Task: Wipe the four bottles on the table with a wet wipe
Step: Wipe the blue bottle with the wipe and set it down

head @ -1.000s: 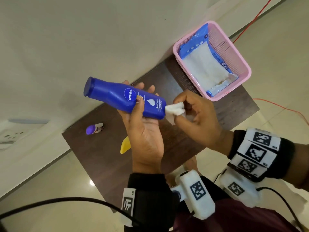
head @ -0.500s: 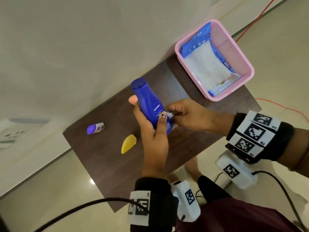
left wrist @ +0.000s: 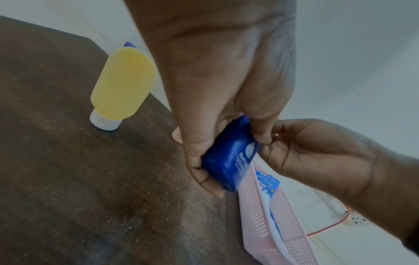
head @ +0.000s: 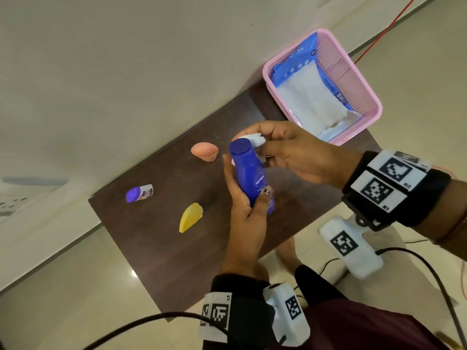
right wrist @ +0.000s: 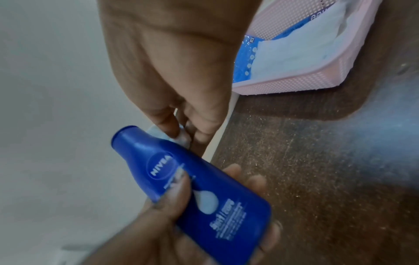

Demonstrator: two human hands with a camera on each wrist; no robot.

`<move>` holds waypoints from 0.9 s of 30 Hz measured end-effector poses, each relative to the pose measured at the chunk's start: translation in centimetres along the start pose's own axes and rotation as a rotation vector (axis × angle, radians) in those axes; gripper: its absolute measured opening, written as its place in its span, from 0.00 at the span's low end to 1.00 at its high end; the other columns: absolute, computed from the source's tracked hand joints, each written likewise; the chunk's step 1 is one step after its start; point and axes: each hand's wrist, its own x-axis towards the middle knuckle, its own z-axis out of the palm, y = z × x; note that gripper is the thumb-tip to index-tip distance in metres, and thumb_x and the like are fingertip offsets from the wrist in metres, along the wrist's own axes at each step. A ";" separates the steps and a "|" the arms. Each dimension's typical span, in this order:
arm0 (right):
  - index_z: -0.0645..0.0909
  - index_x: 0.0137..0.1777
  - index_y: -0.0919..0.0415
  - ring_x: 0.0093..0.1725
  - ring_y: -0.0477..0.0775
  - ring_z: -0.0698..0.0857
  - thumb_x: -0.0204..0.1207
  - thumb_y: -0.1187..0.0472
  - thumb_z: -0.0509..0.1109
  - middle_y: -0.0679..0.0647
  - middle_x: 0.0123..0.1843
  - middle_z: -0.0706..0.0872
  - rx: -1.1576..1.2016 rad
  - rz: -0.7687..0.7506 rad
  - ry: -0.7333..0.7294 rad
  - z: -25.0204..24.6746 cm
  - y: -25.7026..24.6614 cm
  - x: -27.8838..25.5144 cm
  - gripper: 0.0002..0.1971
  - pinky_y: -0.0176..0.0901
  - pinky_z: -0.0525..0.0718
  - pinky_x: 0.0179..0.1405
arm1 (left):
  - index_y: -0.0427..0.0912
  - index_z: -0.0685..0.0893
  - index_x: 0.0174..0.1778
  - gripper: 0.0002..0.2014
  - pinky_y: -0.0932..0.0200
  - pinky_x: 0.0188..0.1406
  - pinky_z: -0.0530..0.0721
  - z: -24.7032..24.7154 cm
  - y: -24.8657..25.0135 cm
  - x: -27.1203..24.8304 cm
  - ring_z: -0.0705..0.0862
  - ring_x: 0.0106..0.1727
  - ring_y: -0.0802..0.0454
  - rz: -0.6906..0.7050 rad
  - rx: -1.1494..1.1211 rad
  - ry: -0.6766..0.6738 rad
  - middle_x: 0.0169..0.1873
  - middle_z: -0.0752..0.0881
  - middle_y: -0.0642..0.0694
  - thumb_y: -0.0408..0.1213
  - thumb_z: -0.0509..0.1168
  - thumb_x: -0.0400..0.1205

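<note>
Left hand, head view: left hand [head: 246, 218] wraps the lower body of the blue lotion bottle [head: 250, 178], thumb across the label, bottle raised above the dark table [head: 156, 248], cap pointing away.
Right hand, head view: right hand [head: 290, 152] pinches a bunched wet wipe [head: 255, 140] right against the cap and neck.
Waiting bottles: peach bottle [head: 204, 151], yellow bottle [head: 190, 217] and small purple-capped bottle [head: 139, 193] stand apart on the table to the left.
Basket: pink basket [head: 366, 89] at the far right corner, with the open wipes pack [head: 310, 97] in it.
Left wrist view: fingers [left wrist: 211, 184] curl round the base of the bottle [left wrist: 229, 161]; yellow bottle [left wrist: 122, 84] stands cap-down just behind; right hand [left wrist: 317, 157] close alongside.
Right wrist view: fingertips [right wrist: 167, 127] squeeze the wipe [right wrist: 179, 138] onto the shoulder under the cap; left thumb [right wrist: 179, 190] lies over the label of the bottle [right wrist: 192, 179].
Handling, my read: smooth plastic, stiff and probably fairly light; a damp film will likely make it slippery.
Where to hold: the broad lower body looks best, leaving neck and cap free for the wipe.
Step in hand: cap end being wiped, I'd say; three bottles look still to go.
</note>
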 end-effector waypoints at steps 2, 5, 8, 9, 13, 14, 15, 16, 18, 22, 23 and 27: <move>0.79 0.56 0.55 0.53 0.49 0.86 0.81 0.75 0.56 0.52 0.52 0.86 -0.040 0.054 -0.048 0.1 0.7 -0.3 0.17 0.46 0.86 0.52 | 0.63 0.45 0.81 0.41 0.45 0.71 0.76 -0.1 0.1 0.0 0.78 0.68 0.61 -0.026 -0.093 -0.007 0.74 0.69 0.54 0.34 0.64 0.82; 0.78 0.61 0.59 0.57 0.53 0.85 0.81 0.75 0.56 0.56 0.57 0.86 -0.099 0.166 -0.106 -0.1 2.2 -0.7 0.16 0.48 0.85 0.55 | 0.69 0.47 0.79 0.40 0.43 0.71 0.76 -0.7 0.1 0.1 0.77 0.71 0.56 -0.025 -0.213 -0.003 0.74 0.72 0.55 0.37 0.64 0.81; 0.77 0.64 0.69 0.60 0.60 0.85 0.77 0.74 0.60 0.65 0.60 0.85 -0.219 0.212 -0.137 0.3 3.6 -1.2 0.17 0.56 0.84 0.60 | 0.65 0.55 0.80 0.35 0.45 0.71 0.76 -1.3 0.0 0.4 0.77 0.72 0.53 -0.027 -0.285 0.021 0.75 0.73 0.52 0.36 0.61 0.81; 0.77 0.65 0.70 0.60 0.60 0.85 0.73 0.72 0.61 0.65 0.60 0.85 -0.224 0.216 -0.136 0.5 3.9 -1.4 0.19 0.56 0.84 0.59 | 0.62 0.58 0.79 0.33 0.44 0.70 0.76 -1.5 0.0 0.4 0.78 0.71 0.51 -0.033 -0.295 0.017 0.74 0.74 0.50 0.35 0.61 0.81; 0.78 0.64 0.68 0.61 0.53 0.84 0.79 0.73 0.61 0.60 0.60 0.85 -0.374 0.201 -0.119 0.1 4.2 -1.6 0.14 0.53 0.84 0.60 | 0.56 0.61 0.78 0.33 0.49 0.64 0.82 -1.7 0.0 0.8 0.79 0.70 0.49 -0.013 -0.235 0.011 0.72 0.77 0.46 0.34 0.64 0.79; 0.78 0.63 0.67 0.62 0.53 0.83 0.80 0.73 0.60 0.59 0.61 0.85 -0.446 0.191 -0.099 -0.1 4.2 -1.4 0.14 0.55 0.83 0.62 | 0.57 0.62 0.77 0.32 0.53 0.61 0.83 -1.6 0.0 0.9 0.79 0.70 0.50 0.010 -0.208 0.023 0.72 0.76 0.46 0.35 0.64 0.78; 0.78 0.63 0.67 0.63 0.53 0.82 0.81 0.72 0.60 0.59 0.62 0.84 -0.496 0.192 -0.077 -0.3 4.2 -1.2 0.13 0.56 0.81 0.64 | 0.58 0.63 0.76 0.32 0.56 0.59 0.84 -1.5 0.0 1.0 0.79 0.69 0.51 0.025 -0.194 0.044 0.72 0.76 0.46 0.35 0.65 0.77; 0.78 0.64 0.67 0.64 0.53 0.81 0.82 0.70 0.60 0.59 0.63 0.84 -0.496 0.206 -0.058 -0.4 4.1 -1.0 0.14 0.57 0.80 0.65 | 0.58 0.63 0.75 0.32 0.58 0.57 0.84 -1.4 0.1 1.1 0.79 0.69 0.51 0.038 -0.192 0.065 0.72 0.75 0.46 0.35 0.65 0.76; 0.78 0.65 0.63 0.64 0.53 0.80 0.81 0.62 0.62 0.57 0.64 0.83 -0.430 0.249 -0.032 -0.3 4.2 -0.9 0.15 0.57 0.79 0.66 | 0.54 0.64 0.74 0.31 0.59 0.56 0.84 -1.1 0.2 1.2 0.80 0.67 0.52 0.071 -0.190 0.097 0.70 0.77 0.45 0.32 0.66 0.76; 0.80 0.43 0.54 0.48 0.53 0.85 0.64 0.39 0.68 0.55 0.49 0.86 -0.329 0.235 0.051 0.2 4.9 -1.1 0.19 0.45 0.83 0.46 | 0.44 0.69 0.70 0.26 0.59 0.55 0.84 -0.8 0.5 1.5 0.83 0.58 0.58 0.121 -0.161 0.191 0.59 0.81 0.49 0.21 0.64 0.79; 0.80 0.41 0.57 0.44 0.52 0.85 0.66 0.37 0.69 0.55 0.44 0.86 -0.302 0.233 0.082 0.4 5.3 -1.2 0.21 0.43 0.82 0.42 | 0.43 0.69 0.69 0.26 0.61 0.54 0.84 -0.8 0.5 1.6 0.84 0.56 0.60 0.135 -0.155 0.204 0.58 0.82 0.49 0.19 0.63 0.78; 0.80 0.39 0.60 0.35 0.49 0.82 0.70 0.48 0.74 0.51 0.34 0.84 -0.257 0.198 0.183 0.5 7.6 -1.4 0.15 0.41 0.79 0.33 | 0.49 0.72 0.63 0.26 0.65 0.51 0.83 -1.1 0.7 2.1 0.84 0.52 0.66 0.155 -0.123 0.233 0.52 0.82 0.55 0.16 0.63 0.78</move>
